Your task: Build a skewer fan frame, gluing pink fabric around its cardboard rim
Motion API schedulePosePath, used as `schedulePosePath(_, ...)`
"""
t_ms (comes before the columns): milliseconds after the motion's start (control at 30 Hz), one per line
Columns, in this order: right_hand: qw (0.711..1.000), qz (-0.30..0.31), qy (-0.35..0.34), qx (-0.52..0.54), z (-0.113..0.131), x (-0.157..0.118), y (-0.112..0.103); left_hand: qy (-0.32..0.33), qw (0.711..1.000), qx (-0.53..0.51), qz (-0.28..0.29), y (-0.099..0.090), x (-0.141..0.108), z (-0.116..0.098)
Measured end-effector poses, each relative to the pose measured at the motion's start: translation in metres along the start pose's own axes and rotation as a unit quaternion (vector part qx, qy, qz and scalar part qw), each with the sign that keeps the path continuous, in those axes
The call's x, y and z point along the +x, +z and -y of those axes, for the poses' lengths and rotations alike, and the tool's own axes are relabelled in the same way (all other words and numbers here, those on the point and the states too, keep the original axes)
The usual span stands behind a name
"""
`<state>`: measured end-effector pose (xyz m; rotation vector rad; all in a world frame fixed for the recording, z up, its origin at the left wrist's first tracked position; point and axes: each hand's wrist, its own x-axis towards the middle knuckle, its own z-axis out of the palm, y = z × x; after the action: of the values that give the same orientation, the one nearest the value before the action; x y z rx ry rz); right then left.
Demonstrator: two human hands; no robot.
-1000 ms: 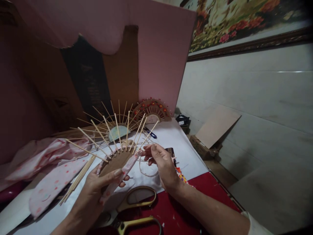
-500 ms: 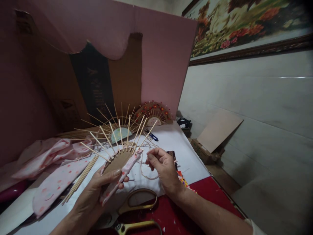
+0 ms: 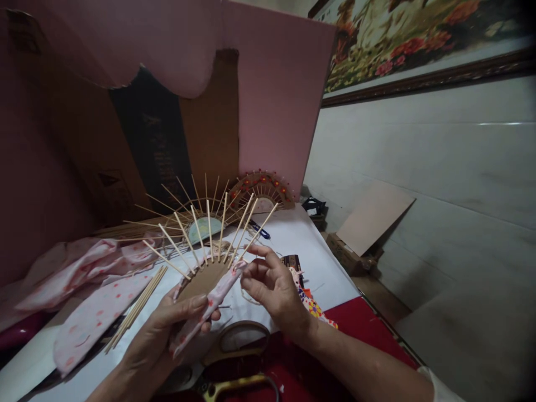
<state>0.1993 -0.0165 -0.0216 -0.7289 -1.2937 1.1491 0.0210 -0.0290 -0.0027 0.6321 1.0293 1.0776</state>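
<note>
My left hand (image 3: 180,324) grips a half-round cardboard piece (image 3: 208,285) tilted above the table, thumb on its face. Several thin wooden sticks fan out from its curved edge. Pink spotted fabric (image 3: 220,290) is folded along its straight edge. At the right corner of that edge is my right hand (image 3: 268,279), its thumb and fingers bent together beside the fabric. Whatever lies between those fingertips is too small to make out. A strand of twine (image 3: 250,298) loops below them. Under the hands lie large scissors with yellowish handles (image 3: 240,384).
Loose sticks (image 3: 136,310) and a spotted fabric piece (image 3: 96,326) lie at left. Behind stand a stick fan with a green half-disc (image 3: 204,229) and a decorated fan (image 3: 263,190). A blue cutter (image 3: 260,230), flowered fabric (image 3: 314,307) and red cloth (image 3: 347,329) lie right.
My right hand has moved left and up to the corner of the cardboard piece, its index finger now straighter. The left hand keeps its hold. The view has shifted slightly.
</note>
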Motion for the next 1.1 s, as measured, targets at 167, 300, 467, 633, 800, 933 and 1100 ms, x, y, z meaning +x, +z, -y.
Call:
schedulePosePath(167, 0.999, -0.011, 0.006, -0.042, -0.004, 0.000, 0.000, 0.034, 0.999, 0.027, 0.033, 0.002, -0.002, -0.001)
schedulePosePath(300, 0.999, -0.034, 0.009, -0.038, 0.000, -0.001, 0.000, 0.098, 0.995, 0.024, 0.013, 0.007, -0.002, -0.002)
schedulePosePath(467, 0.996, -0.085, -0.014, -0.017, 0.001, -0.001, -0.002, 0.128, 0.992, 0.007, -0.001, 0.006, 0.000, -0.001)
schedulePosePath(633, 0.983, -0.176, -0.036, 0.044, -0.005, 0.002, -0.007, 0.137, 0.990, -0.008, 0.022, 0.001, 0.002, 0.002)
schedulePosePath(800, 0.971, -0.218, -0.050, 0.088, -0.001, 0.006, -0.009, 0.131, 0.990, -0.034, -0.025, -0.001, 0.006, 0.002)
schedulePosePath(933, 0.962, -0.236, -0.073, 0.115, 0.005, 0.009, -0.011, 0.121, 0.990, -0.041, -0.059, -0.002, 0.008, 0.002)
schedulePosePath(1100, 0.941, -0.293, -0.131, 0.111, 0.021, 0.018, -0.024, 0.111, 0.989, -0.042, -0.087, 0.003, 0.006, -0.001)
